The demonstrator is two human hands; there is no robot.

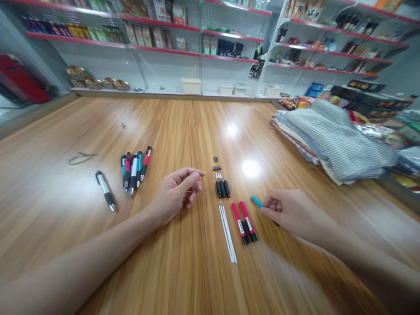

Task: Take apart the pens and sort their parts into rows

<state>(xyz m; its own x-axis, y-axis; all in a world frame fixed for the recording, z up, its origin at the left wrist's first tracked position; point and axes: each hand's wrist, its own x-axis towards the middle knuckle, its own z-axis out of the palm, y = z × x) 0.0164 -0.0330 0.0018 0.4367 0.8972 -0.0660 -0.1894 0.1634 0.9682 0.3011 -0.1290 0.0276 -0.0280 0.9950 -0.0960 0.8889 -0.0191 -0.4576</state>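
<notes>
My right hand (290,211) is closed around a teal pen barrel (257,201), whose end sticks out to the left. My left hand (177,192) hovers over the wooden table (164,131) with fingers curled in a pinch on a tiny part I cannot make out. Between the hands lie pen parts in rows: two red barrels (244,222), white refills (227,232), black grips (222,189) and small springs and tips (216,167). Left of my left hand lie several assembled pens (134,169) and one white pen (105,190).
A stack of folded striped cloths (334,140) lies at the right, with packaged goods behind it. A loose rubber band (80,158) lies at the left. Shop shelves (197,52) with red edges line the back wall.
</notes>
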